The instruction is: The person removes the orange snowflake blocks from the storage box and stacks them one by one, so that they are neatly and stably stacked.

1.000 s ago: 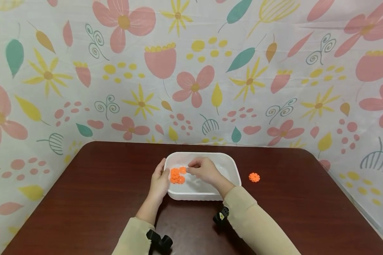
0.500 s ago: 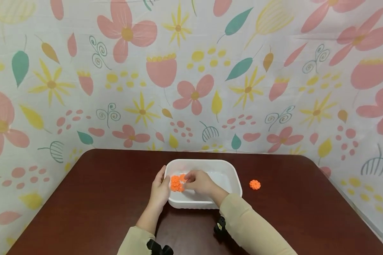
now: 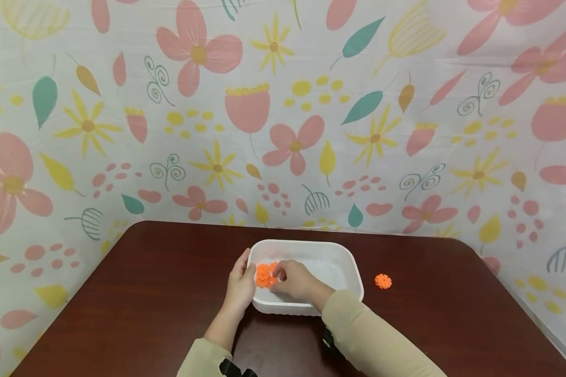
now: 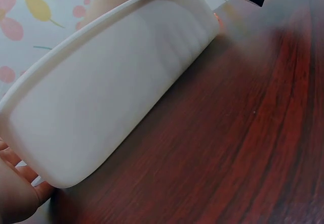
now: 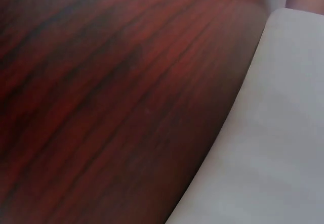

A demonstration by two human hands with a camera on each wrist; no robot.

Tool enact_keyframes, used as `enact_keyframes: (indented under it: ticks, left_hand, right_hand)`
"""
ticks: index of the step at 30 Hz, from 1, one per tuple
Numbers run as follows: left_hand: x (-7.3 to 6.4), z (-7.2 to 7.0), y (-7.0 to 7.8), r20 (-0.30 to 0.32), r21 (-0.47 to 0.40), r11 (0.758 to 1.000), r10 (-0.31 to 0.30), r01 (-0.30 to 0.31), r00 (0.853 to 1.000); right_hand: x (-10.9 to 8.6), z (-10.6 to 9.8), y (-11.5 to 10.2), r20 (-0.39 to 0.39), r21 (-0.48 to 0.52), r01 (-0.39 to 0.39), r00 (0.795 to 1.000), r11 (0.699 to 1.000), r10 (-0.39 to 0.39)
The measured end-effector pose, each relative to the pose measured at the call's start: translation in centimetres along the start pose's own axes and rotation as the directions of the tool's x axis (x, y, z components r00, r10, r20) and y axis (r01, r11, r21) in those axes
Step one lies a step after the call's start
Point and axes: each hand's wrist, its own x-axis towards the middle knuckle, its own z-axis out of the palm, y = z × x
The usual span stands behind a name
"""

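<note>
A white rectangular plastic tray [image 3: 330, 269] stands on the dark table. My left hand [image 3: 240, 288] grips its left end, thumb at the rim and fingers along the outside; the left wrist view shows those fingers [image 4: 23, 171] against the tray's corner. Several orange flower-shaped plastic discs [image 3: 263, 276] lie bunched at the tray's left end. Inside the tray, my right hand [image 3: 294, 280] has its thumb and index finger around an orange disc at the bunch's right side, partly hidden by the fingers. The right wrist view shows mainly the tray's outer wall [image 5: 273, 123].
Another orange flower-shaped disc [image 3: 383, 281] lies on the tabletop [image 3: 429, 314] to the right of the tray. A white cloth with a floral print [image 3: 283, 199] hangs behind the table's back edge. Black wrist cameras [image 3: 231, 368] sit by the sleeves.
My right hand has moved a little left and down into the bunch of orange discs. The left hand keeps its hold on the tray. The whole head view has shifted slightly.
</note>
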Motion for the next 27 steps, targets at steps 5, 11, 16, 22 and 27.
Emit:
enact_keyframes:
  ticks: [5, 11, 16, 22, 27]
  left_hand:
    - [0.02, 0.02, 0.12, -0.01, 0.005, 1.0, 0.009, -0.009, 1.0]
    - [-0.23, 0.15, 0.07, -0.005, 0.024, 1.0, 0.003, -0.003, 1.0]
    - [-0.29, -0.09, 0.07, -0.001, 0.021, 1.0, 0.014, -0.014, 1.0]
    - [-0.22, -0.13, 0.04, 0.004, 0.007, 1.0, 0.01, -0.01, 1.0]
    - [-0.24, 0.2, -0.08, 0.003, 0.017, 1.0, 0.008, -0.008, 1.0]
  right_hand:
    - [0.1, -0.06, -0.18, 0.001, -0.054, 0.021, 1.0, 0.998, -0.021]
    - [-0.26, -0.08, -0.18, 0.027, -0.004, -0.042, 0.999, 0.999, 0.042]
    - [-0.32, 0.04, -0.64, 0.049, -0.015, -0.019, 0.999, 1.0, 0.019]
    - [-0.27, -0.4, -0.78, 0.056, -0.037, -0.012, 0.998, 0.999, 0.014]
    - [-0.33, -0.62, -0.07, 0.037, 0.015, -0.061, 0.998, 0.998, 0.06]
